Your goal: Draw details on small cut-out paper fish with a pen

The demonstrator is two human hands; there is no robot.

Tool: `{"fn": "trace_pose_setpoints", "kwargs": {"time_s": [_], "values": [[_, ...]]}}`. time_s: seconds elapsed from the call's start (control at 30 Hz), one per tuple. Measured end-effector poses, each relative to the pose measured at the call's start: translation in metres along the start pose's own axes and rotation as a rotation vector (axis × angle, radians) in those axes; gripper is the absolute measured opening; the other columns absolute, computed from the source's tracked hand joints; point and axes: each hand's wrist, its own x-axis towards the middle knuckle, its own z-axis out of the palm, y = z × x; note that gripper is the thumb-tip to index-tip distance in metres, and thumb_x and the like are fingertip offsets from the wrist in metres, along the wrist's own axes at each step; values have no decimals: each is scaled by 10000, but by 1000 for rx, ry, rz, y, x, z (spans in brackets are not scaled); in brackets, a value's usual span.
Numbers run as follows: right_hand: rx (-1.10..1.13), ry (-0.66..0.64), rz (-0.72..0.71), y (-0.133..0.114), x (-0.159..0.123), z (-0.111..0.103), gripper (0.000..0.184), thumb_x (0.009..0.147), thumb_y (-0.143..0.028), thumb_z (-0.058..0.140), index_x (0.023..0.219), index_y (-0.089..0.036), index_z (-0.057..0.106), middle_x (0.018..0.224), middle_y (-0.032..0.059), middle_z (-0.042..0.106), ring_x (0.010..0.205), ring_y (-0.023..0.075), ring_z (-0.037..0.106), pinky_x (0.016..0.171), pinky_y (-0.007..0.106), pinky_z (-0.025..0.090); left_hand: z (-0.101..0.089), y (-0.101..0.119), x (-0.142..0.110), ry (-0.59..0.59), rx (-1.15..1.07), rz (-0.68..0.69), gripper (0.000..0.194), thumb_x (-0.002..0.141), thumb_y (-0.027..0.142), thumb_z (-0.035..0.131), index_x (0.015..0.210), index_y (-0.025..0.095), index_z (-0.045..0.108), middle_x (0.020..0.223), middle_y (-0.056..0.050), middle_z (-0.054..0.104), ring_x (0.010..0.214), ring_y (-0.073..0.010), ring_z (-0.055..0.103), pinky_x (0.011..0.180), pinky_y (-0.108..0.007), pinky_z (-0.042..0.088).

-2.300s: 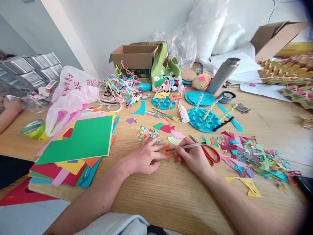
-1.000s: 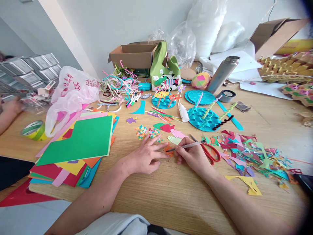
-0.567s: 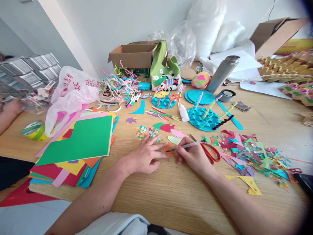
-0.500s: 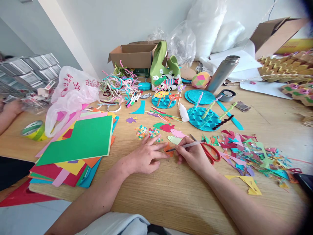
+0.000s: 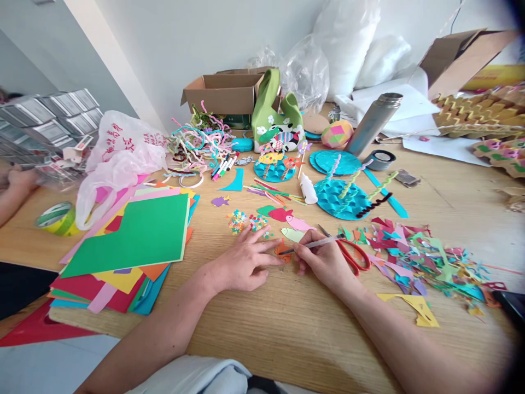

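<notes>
My right hand [image 5: 322,257] is closed round a slim pen [image 5: 318,244], its tip down on a small orange paper cut-out [image 5: 283,251]. Flat on the table, my left hand [image 5: 244,262] has its fingers spread, the fingertips touching the cut-out's left side and partly covering it. Just beyond lie paper fish in green, red, pink [image 5: 299,222] and pale green [image 5: 292,235]. Small piles of coloured paper dots [image 5: 238,220] sit past my left fingers. Red-handled scissors [image 5: 355,256] lie beside and partly under my right hand.
A stack of coloured paper [image 5: 135,235] is at the left, paper scraps [image 5: 435,262] at the right. Farther back are blue discs with twisted stems [image 5: 344,198], pipe cleaners [image 5: 200,142], a steel flask [image 5: 375,123] and a cardboard box [image 5: 229,93]. Another person's hand [image 5: 20,183] shows at far left.
The pen tip and both my hands stay in nearly the same place. At far left, the other person's hand has shifted slightly.
</notes>
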Motion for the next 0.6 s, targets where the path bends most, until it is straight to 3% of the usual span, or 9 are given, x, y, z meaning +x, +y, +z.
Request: {"fn": "trace_pose_setpoints", "kwargs": {"time_s": [0.33,0.6], "values": [[84,31,-4,-2,-2,-2,277,743,-333,743,691,-208,500,516,-42,597,365,107,534,356,216,457,-1,0,-1,1,-11,-6,459,834,146,604,1245,339,664,1520,13,443,1495,-335,176,1191,-646,80],[107,223,-109,-9,-3,-5,253,726,-311,734,648,-218,512,463,-68,516,325,91,451,302,210,419,0,2,0,7,-11,-5,478,817,131,604,1251,322,660,1526,-2,437,1492,-334,182,1192,-624,125]]}}
